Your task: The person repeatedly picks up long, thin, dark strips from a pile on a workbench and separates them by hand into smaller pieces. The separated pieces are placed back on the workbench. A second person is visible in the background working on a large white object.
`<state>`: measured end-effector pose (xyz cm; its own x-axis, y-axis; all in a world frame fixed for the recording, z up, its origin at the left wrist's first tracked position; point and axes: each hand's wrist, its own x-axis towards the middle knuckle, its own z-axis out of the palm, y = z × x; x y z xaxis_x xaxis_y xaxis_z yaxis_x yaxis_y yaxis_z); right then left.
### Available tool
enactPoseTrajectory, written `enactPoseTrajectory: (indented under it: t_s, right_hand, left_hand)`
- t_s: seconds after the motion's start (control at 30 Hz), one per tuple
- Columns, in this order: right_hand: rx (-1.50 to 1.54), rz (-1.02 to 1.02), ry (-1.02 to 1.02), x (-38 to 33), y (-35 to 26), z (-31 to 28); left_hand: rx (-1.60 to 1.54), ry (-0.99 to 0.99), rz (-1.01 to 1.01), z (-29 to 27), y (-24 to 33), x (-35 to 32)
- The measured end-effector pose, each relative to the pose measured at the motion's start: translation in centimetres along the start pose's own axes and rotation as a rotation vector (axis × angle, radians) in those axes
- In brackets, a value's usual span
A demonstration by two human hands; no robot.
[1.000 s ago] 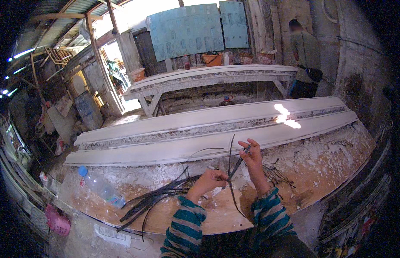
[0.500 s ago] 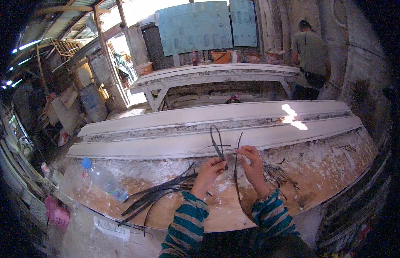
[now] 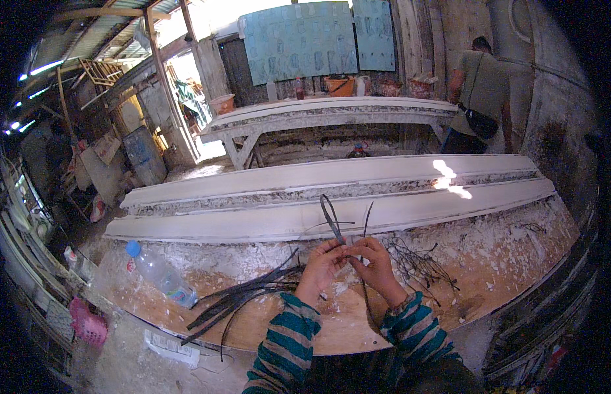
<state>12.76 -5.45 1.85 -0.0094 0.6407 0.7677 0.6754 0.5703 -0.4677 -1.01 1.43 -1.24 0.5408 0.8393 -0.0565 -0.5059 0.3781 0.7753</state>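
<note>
Pinched in my left hand (image 3: 318, 269) is a looped black strip (image 3: 331, 215), its loop standing up above the fingers. My right hand (image 3: 379, 269) meets it at the fingertips, closed on a thin black strand (image 3: 368, 220) whose upper end sticks up and whose lower end hangs toward the table edge. The exact spot where the fingertips meet is partly hidden. A bundle of flat black strips (image 3: 243, 299) lies left of my left hand on the wooden table (image 3: 345, 328). Beyond my right hand is a tangle of thin black strands (image 3: 420, 266).
A clear plastic bottle (image 3: 162, 277) with a blue cap lies at the left. Long white moulded pieces (image 3: 266, 223) stretch across the table's far side. Behind stands a white-crusted bench (image 3: 331, 118) with orange tubs (image 3: 338, 85). A person (image 3: 482, 98) stands at the back right.
My right hand has moved left, and its fingers have closed in against my left hand's fingertips. The person at the back has shifted slightly to the right.
</note>
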Motion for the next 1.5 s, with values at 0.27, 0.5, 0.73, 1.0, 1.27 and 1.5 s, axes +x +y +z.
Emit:
enactPoseTrajectory:
  t_s: [0.27,0.5,0.73,1.0,1.27,1.5]
  right_hand:
    - [-0.031,-0.038,0.037,-0.2,-0.1,0.1]
    - [-0.019,-0.044,0.082,-0.2,0.0,0.4]
    - [-0.019,-0.078,0.105,-0.2,-0.3,0.3]
    - [0.218,0.289,0.171,-0.9,-0.4,1.2]
    - [0.994,0.765,0.269,-1.2,1.0,1.9]
    - [0.958,0.684,0.176,-0.7,1.0,1.6]
  left_hand:
    - [-0.122,-0.03,-0.054,0.1,-0.1,0.0]
    - [-0.159,-0.04,-0.052,0.4,0.1,-0.3]
    - [-0.182,-0.034,-0.138,0.1,-0.1,-0.2]
    - [-0.195,0.005,-0.134,0.4,-0.2,-0.3]
    - [0.04,0.009,-0.065,1.3,-0.7,-0.5]
    - [0.118,0.012,0.017,0.9,-1.0,-0.1]
